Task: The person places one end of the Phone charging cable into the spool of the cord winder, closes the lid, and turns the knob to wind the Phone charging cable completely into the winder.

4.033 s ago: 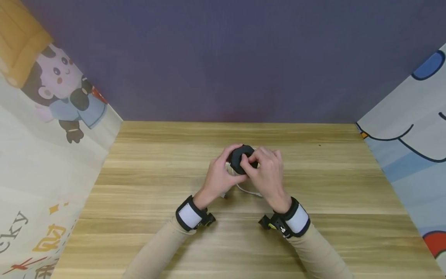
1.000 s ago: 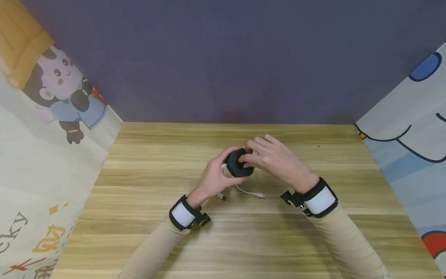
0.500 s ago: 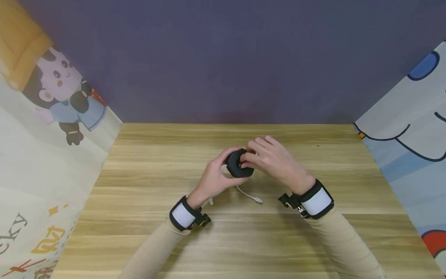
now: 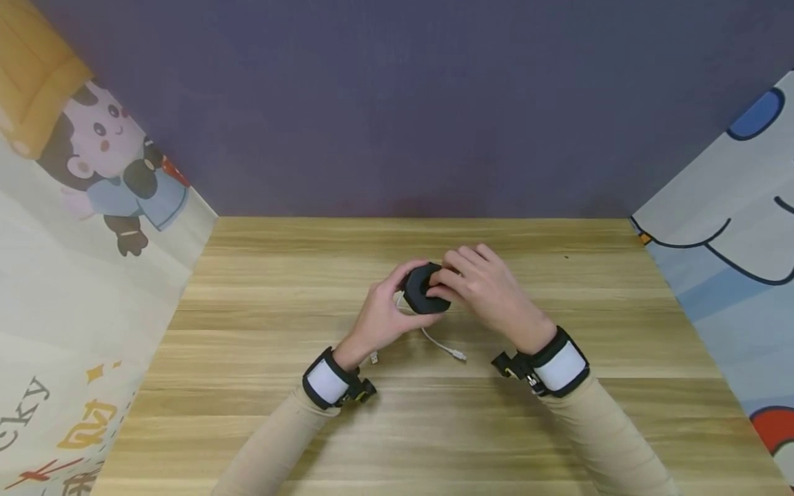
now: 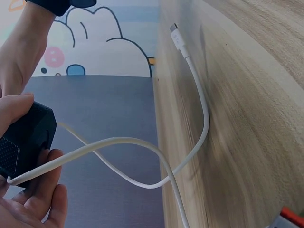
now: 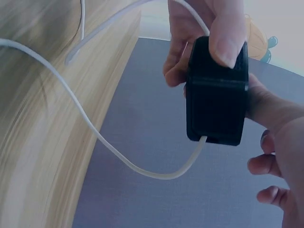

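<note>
left hand (image 4: pixel 384 313) around black case (image 4: pixel 414 295), "cky" (image 4: pixel 22 412) on wall (image 4: pixel 49 310)

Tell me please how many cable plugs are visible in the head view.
2. One plug is about midway between the left wristband and the right wristband; the second plug is close beside the left wristband. Others could be hidden.

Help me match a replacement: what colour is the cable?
The cable is white, clearest in the left wrist view.

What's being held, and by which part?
The left hand grips the black case by its outer sides. Whether the right hand also grips its middle is hidden.
</note>
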A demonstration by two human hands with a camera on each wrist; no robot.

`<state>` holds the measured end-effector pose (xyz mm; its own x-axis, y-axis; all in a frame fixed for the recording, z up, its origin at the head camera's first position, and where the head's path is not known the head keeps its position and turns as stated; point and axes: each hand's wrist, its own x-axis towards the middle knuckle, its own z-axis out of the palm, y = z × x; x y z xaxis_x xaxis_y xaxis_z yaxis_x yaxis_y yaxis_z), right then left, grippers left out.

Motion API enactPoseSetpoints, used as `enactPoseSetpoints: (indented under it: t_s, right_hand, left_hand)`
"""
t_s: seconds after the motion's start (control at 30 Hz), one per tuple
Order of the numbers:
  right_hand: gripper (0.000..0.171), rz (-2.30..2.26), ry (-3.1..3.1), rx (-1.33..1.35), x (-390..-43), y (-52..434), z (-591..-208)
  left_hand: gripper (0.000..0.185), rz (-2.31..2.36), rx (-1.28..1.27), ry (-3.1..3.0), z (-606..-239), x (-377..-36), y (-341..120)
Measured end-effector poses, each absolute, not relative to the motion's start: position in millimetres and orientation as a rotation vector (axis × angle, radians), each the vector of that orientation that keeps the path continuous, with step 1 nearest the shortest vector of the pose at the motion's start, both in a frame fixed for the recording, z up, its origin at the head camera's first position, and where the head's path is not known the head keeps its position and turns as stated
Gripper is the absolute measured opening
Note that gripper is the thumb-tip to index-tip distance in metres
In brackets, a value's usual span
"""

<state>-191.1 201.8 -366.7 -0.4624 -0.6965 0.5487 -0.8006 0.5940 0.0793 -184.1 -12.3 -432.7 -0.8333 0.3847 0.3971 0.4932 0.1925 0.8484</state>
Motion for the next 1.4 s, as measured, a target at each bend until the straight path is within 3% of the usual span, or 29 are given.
enactPoseSetpoints:
  t_s: [0.63, 1.4]
  right_hand:
    - [0.028, 0.414, -2.266, 0.900, -177.5, 187.8, -382.1]
    - [0.023, 0.654, -2.250, 0.644, -167.7, 169.3, -397.1]
  left_hand:
    - [0.080, -1.739, -0.854, -2.342, -431.9, -182.6, -12.3]
    - [0.078, -1.705, -0.809, -2.302, -436.3, -182.2, -9.4]
